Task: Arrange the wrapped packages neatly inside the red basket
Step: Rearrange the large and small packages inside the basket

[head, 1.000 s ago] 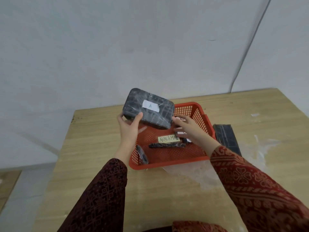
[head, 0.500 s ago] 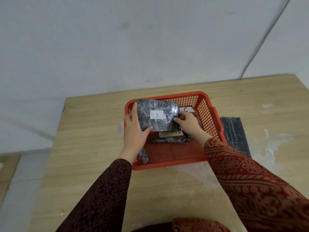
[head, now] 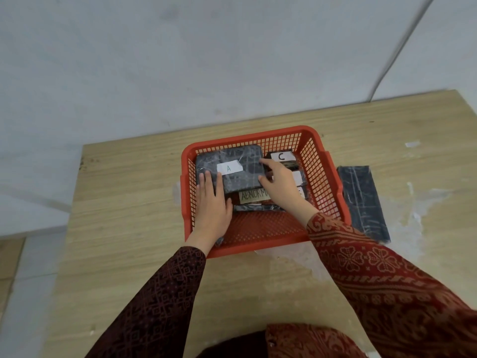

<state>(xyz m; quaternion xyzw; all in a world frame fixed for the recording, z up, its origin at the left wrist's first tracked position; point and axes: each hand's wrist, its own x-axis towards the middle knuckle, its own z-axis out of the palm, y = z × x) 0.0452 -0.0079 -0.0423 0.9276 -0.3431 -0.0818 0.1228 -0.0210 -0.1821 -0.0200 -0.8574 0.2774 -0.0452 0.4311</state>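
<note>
The red basket (head: 324,177) sits on the wooden table. A dark wrapped package labelled A (head: 240,177) lies flat in its far left corner. My left hand (head: 213,205) rests flat on that package's near left part, fingers together. My right hand (head: 282,186) touches its right edge with spread fingers. A package labelled C (head: 282,157) sits in the far right corner. A label reading ABNORMAL (head: 251,196) and a thin dark package (head: 255,208) show below package A. My right hand hides other labelled packages.
A long dark wrapped package (head: 362,200) lies on the table (head: 129,202) just right of the basket. Clear plastic film (head: 413,218) spreads under and right of the basket. A grey wall stands close behind the table's far edge.
Package A went from raised above the basket down into its far left corner. Both hands followed it down; the left hand now lies flat on top.
</note>
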